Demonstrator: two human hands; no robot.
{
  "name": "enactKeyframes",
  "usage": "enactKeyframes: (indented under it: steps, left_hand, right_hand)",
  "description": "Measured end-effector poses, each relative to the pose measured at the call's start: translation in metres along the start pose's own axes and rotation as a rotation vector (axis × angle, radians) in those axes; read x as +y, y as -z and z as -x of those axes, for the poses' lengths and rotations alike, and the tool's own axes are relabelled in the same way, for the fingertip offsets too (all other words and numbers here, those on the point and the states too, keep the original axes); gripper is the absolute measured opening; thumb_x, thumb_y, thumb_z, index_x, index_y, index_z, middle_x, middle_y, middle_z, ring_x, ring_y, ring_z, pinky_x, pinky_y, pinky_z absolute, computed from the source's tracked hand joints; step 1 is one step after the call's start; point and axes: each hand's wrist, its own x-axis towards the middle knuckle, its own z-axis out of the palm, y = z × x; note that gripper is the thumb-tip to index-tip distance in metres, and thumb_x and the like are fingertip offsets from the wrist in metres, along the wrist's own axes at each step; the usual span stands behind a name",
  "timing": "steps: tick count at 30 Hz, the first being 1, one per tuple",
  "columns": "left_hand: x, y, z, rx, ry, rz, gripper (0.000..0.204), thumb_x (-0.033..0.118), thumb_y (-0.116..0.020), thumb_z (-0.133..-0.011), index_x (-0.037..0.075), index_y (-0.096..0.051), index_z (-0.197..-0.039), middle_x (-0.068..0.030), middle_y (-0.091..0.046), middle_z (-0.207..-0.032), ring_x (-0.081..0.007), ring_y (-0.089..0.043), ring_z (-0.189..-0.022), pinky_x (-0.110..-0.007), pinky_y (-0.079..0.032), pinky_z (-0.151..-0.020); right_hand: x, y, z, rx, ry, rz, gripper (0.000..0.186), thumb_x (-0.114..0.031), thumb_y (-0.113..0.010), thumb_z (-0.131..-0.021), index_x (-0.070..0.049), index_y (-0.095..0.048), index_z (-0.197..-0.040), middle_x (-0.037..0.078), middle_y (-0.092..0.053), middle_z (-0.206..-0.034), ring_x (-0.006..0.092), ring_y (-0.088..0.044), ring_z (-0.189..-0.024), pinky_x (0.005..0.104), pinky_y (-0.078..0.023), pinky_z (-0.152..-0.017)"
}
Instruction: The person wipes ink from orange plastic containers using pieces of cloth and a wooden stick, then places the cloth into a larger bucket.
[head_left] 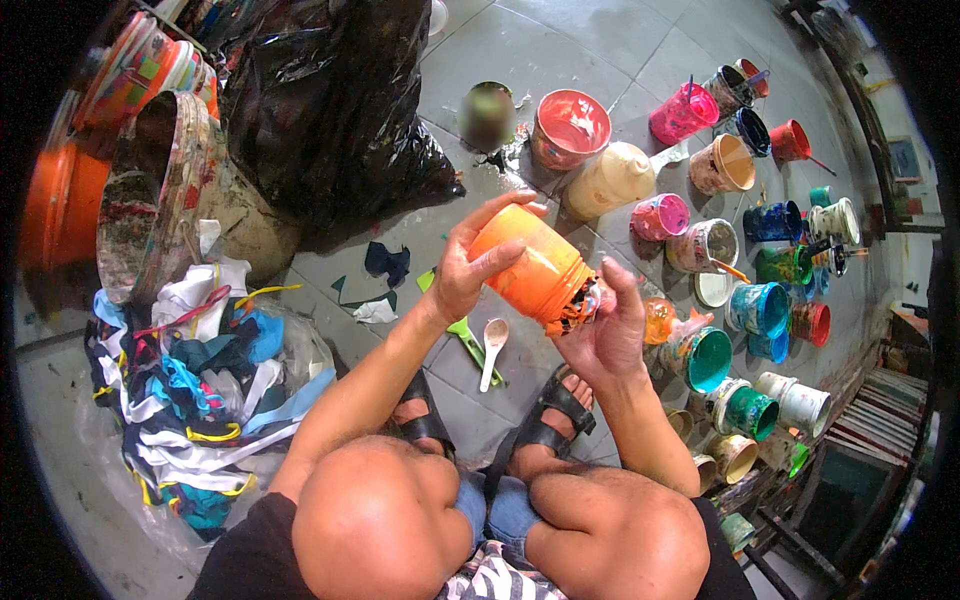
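Observation:
My left hand [468, 268] is wrapped round an orange plastic jar [530, 262], thumb across its side. The jar is tilted, its threaded mouth toward the lower right and crusted with dark flakes. At that mouth my right hand [612, 335] is curled, thumb up; a small pinkish, pale piece shows between its fingers and the rim, and what it is I cannot make out. Below the jar, on the floor, lie a white spoon [493, 348] and a bright green flat-handled tool [466, 345]. Close behind the jar stands a cream-coloured bottle [612, 180].
Several paint tubs, among them a green one [709, 360], a blue one [758, 310] and a red-pink bucket [571, 130], crowd the right side. Cloth scraps [215, 370] are heaped at left. A black plastic bag [330, 110] and a stained drum [150, 200] stand behind them.

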Motion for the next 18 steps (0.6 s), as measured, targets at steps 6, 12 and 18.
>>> enactKeyframes:
  steps: [6, 12, 18]
  left_hand:
    - [0.01, -0.01, -0.011, 0.127, 0.129, 0.09, 0.038, 0.024, -0.064, -0.094, -0.003, -0.067, -0.121, -0.007, -0.069, -0.105, -0.0138, -0.065, -0.095, -0.029, -0.052, -0.09]
    - [0.0, -0.007, -0.012, 0.172, 0.304, 0.088, 0.033, 0.021, -0.064, -0.093, -0.005, -0.072, -0.111, -0.0094, -0.071, -0.104, -0.0161, -0.066, -0.093, -0.03, -0.053, -0.087]
    - [-0.005, -0.003, -0.009, 0.171, 0.514, -0.039, 0.034, 0.027, -0.068, -0.091, -0.002, -0.074, -0.107, -0.0094, -0.071, -0.101, -0.0174, -0.067, -0.09, -0.032, -0.053, -0.085]
  right_hand:
    - [0.014, 0.005, 0.006, 0.019, 0.112, 0.428, 0.048, -0.035, -0.06, -0.095, 0.001, -0.06, -0.127, 0.01, -0.068, -0.116, 0.0199, -0.066, -0.103, 0.0351, -0.051, -0.091]
    - [0.021, -0.008, 0.018, -0.026, 0.379, 1.482, 0.036, -0.022, -0.08, -0.079, -0.002, -0.068, -0.107, 0.004, -0.07, -0.091, 0.0115, -0.066, -0.08, 0.0311, -0.052, -0.072]
    - [0.029, 0.012, 0.011, -0.308, 0.792, 1.98, 0.034, -0.029, -0.084, -0.073, -0.006, -0.068, -0.092, 0.008, -0.063, -0.07, 0.027, -0.062, -0.057, 0.0371, -0.052, -0.054]
